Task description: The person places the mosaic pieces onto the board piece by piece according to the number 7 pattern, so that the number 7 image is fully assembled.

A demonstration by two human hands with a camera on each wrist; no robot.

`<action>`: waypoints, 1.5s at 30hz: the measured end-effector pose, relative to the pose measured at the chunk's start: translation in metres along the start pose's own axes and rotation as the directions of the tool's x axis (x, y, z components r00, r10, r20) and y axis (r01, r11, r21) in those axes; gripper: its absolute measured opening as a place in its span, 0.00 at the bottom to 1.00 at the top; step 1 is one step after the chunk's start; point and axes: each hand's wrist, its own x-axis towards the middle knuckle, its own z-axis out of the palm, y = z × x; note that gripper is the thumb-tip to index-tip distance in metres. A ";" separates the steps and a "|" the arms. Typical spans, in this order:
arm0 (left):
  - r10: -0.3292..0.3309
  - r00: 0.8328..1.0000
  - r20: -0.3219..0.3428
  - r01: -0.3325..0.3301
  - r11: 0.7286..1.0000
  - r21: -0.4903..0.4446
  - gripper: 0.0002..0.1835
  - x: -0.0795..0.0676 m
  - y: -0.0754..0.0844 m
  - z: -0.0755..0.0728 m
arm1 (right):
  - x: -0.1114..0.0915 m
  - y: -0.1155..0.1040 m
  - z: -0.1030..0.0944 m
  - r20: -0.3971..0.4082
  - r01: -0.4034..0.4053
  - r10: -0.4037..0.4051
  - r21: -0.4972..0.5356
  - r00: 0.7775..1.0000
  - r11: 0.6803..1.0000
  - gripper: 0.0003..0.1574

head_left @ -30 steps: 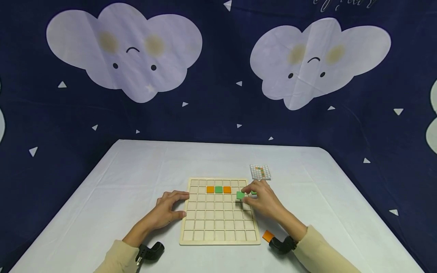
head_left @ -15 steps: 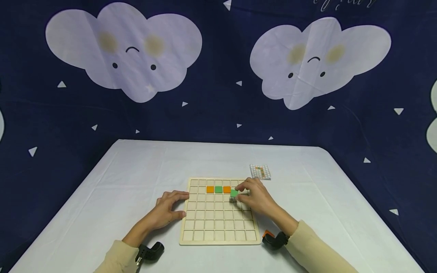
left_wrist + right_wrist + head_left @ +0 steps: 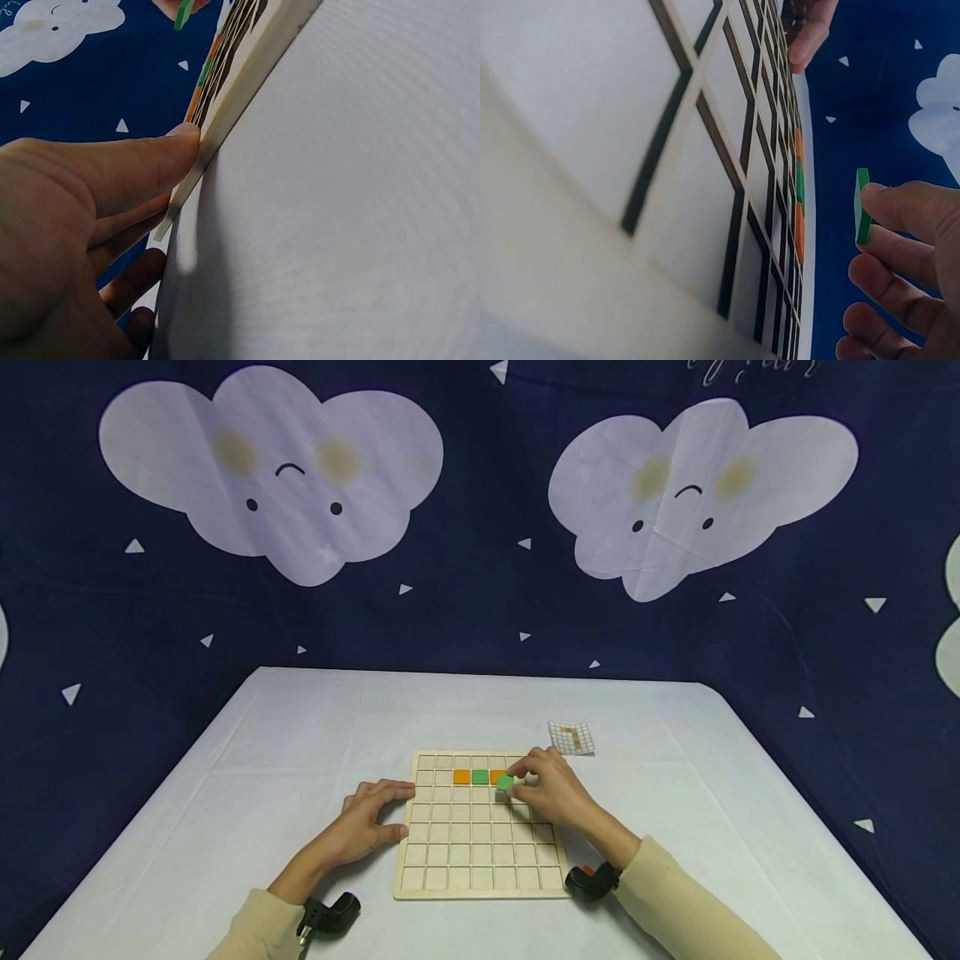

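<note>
A square wooden grid board (image 3: 472,852) lies on the white table. My left hand (image 3: 363,822) touches the board's left edge, with thumb and fingers spread apart. Between thumb and fingertips my right hand (image 3: 551,789) pinches a green square tile (image 3: 504,782), raised over the board's upper right part. The right wrist view shows that same tile (image 3: 862,206) from its thin side. In one row near the board's far edge sit an orange tile (image 3: 461,777), a green tile (image 3: 480,777) and a second orange tile (image 3: 496,775), which the held tile partly overlaps in the head view.
Beyond the board's far right corner lies a small card (image 3: 572,737) printed with a grid and coloured squares. A loose orange tile (image 3: 588,869) shows just behind the black right wrist camera (image 3: 592,883). A dark blue cloth (image 3: 480,635) with clouds hangs behind the table.
My right hand has carried the green tile leftward and slightly away from me, from the board's right side towards the row of tiles. My left hand has stayed in place.
</note>
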 end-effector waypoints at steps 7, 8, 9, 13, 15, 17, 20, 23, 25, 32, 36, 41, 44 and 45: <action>0.008 1.000 -0.005 -0.008 1.000 0.014 0.27 0.001 0.000 -0.001 | 0.004 0.000 0.003 0.020 0.012 -0.013 0.020 1.000 1.000 0.13; 0.009 1.000 -0.004 -0.009 1.000 0.016 0.27 0.001 0.000 -0.001 | 0.004 0.001 0.004 0.022 0.018 -0.018 0.024 1.000 1.000 0.13; 0.010 1.000 -0.003 -0.010 1.000 0.014 0.27 0.001 0.000 -0.001 | 0.005 0.001 0.004 0.023 0.026 -0.027 0.028 0.999 0.999 0.13; 0.009 1.000 -0.004 -0.009 1.000 0.012 0.27 0.001 0.000 -0.002 | 0.006 0.003 0.006 0.022 0.049 -0.049 0.031 0.999 0.998 0.13; 0.006 1.000 -0.005 -0.006 1.000 0.006 0.27 0.001 0.000 -0.002 | 0.008 0.004 0.007 0.024 0.059 -0.060 0.023 0.998 0.998 0.13; 0.005 1.000 -0.004 -0.004 1.000 0.005 0.27 0.001 0.000 -0.002 | 0.009 0.005 0.009 0.031 0.062 -0.062 0.016 0.998 0.998 0.13; 0.001 1.000 0.000 -0.001 1.000 0.003 0.27 0.001 0.001 -0.001 | 0.010 0.007 0.010 0.048 0.057 -0.057 0.004 0.997 0.998 0.12; 0.004 1.000 -0.002 -0.004 1.000 0.008 0.27 0.000 0.001 -0.001 | 0.010 0.007 0.011 0.058 0.046 -0.046 0.003 0.997 0.999 0.12; 0.008 1.000 -0.006 -0.008 1.000 0.012 0.27 0.000 0.002 -0.001 | 0.010 0.007 0.012 0.062 0.038 -0.038 0.001 0.997 0.999 0.11; 0.012 1.000 -0.013 -0.011 1.000 0.017 0.26 0.000 0.002 -0.002 | 0.010 0.010 0.014 0.079 0.038 -0.036 -0.031 0.996 0.999 0.10; 0.005 1.000 -0.009 -0.005 1.000 0.012 0.27 0.000 0.003 -0.002 | 0.009 0.011 0.016 0.068 0.076 -0.073 -0.045 0.995 0.996 0.10; 0.003 1.000 -0.011 -0.002 1.000 0.009 0.27 0.000 0.004 -0.001 | 0.009 0.011 0.016 0.064 0.116 -0.112 -0.057 0.992 0.992 0.11; 0.006 1.000 -0.012 -0.005 1.000 0.009 0.27 -0.001 0.003 -0.001 | 0.009 0.011 0.017 0.066 0.123 -0.118 -0.078 0.991 0.989 0.12; 0.005 1.000 -0.011 -0.005 1.000 0.007 0.27 -0.001 0.003 -0.001 | 0.009 0.011 0.017 0.067 0.123 -0.117 -0.086 0.991 0.989 0.13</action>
